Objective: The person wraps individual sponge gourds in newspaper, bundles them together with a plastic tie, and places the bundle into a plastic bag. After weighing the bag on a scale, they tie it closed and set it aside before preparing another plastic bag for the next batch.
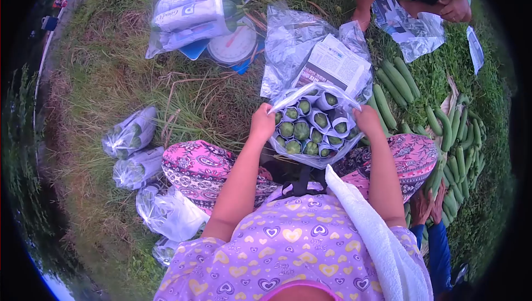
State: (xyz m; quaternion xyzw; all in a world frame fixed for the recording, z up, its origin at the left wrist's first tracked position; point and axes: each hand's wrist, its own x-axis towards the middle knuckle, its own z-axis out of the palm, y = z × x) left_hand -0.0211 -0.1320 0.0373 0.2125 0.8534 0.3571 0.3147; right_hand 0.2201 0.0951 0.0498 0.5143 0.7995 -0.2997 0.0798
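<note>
My left hand (262, 123) grips the left side of the rim of a clear plastic bag (321, 161), fingers closed on the plastic. On the opposite side of the rim, my right hand (367, 120) holds the plastic in the same way. The bag stands mouth up between my knees. Inside it, several green cucumbers (301, 130) wrapped in newspaper show their round ends. Just beyond the bag, a stack of folded newspaper (336, 65) lies on clear plastic sheeting (280, 35).
A filled bag (188, 13) rests on a scale (233, 43) at the upper left. Several packed bags (132, 132) lie on the grass to the left. Loose cucumbers (396, 82) are piled at right. Another person's hand (456, 8) is at the upper right, and a blue sleeve (439, 256) at lower right.
</note>
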